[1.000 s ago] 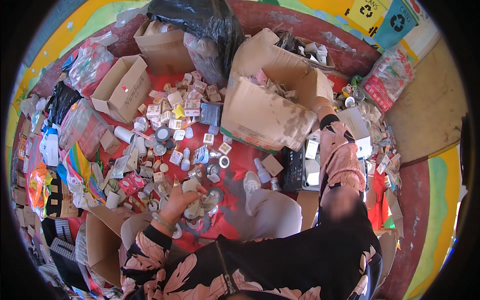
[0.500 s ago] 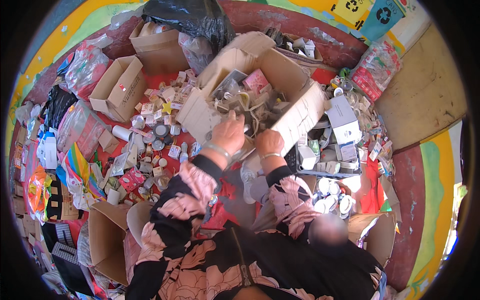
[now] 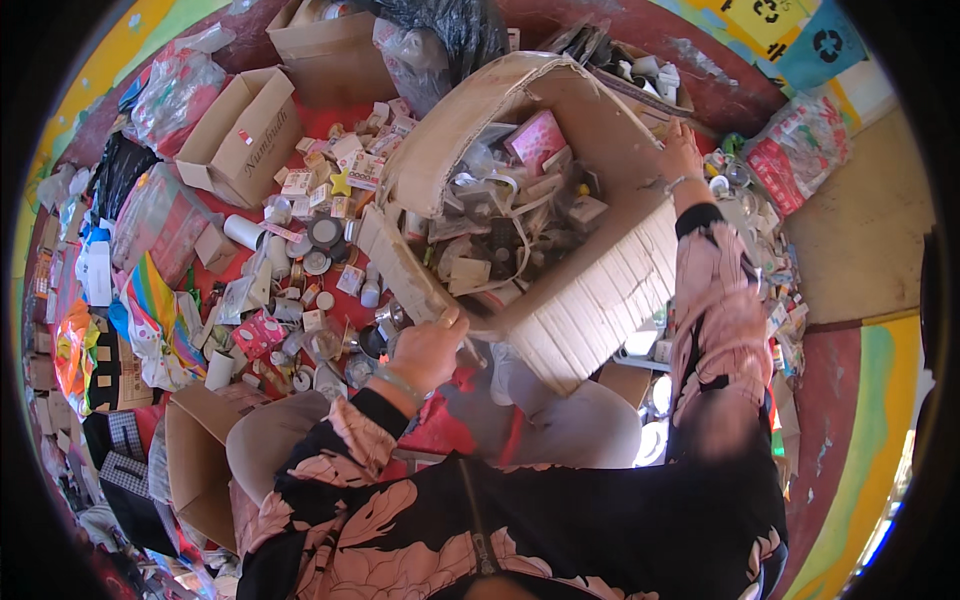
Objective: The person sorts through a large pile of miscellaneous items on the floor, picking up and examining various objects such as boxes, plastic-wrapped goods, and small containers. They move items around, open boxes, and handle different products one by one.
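Large cardboard box [image 3: 600, 290] of mixed scraps held tilted, left hand [image 3: 428, 350] clamped on its 7 o'clock flap; right hand [image 3: 680, 155] grip closed over the 2 o'clock rim; small packets [image 3: 320, 200] strewn at 9 o'clock

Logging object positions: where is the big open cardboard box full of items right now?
In the head view, the big cardboard box sits centre-right, tilted, held between the left hand and right hand.

A recycling sorting spot: heaped small packaging [image 3: 320, 250], cardboard boxes [image 3: 245, 130], recycling-symbol signs [image 3: 800, 30].

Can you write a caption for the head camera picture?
Two hands, left hand and right hand, tilt a cardboard box of small packages.
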Motion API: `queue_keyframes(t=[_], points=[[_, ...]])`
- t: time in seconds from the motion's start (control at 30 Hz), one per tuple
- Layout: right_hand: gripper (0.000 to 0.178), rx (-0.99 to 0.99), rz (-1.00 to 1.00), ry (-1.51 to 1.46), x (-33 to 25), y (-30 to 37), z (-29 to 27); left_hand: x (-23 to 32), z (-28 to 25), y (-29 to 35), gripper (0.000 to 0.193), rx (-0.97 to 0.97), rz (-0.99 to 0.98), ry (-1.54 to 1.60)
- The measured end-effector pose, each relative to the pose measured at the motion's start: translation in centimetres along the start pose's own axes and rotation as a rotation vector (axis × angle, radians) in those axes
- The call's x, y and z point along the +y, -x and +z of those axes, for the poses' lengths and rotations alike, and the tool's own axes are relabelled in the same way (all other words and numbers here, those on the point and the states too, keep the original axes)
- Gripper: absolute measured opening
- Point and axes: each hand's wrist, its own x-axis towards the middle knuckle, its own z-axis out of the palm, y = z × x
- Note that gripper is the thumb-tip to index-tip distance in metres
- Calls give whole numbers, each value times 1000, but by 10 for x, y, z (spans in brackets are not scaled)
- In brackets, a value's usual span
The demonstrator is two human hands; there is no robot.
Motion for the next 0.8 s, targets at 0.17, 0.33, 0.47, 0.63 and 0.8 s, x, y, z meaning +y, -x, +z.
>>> queue_keyframes(t=[0.17,0.33,0.47,0.63,0.8], points=[[70,-655,-125,0,17,-53,55,-18,5,8,37,96,-27,-18],[53,-643,-126,-250,20,-59,93,-19,8,20,37,112,-95,40],[50,-624,-175,-36,2,-56,90,-17,7,28,39,174,-136,122],[46,-573,-265,50,-31,-30,11,-25,1,57,46,609,-260,382],[39,-513,-389,209,-80,-20,-93,-92,57,74,32,530,-802,855]])
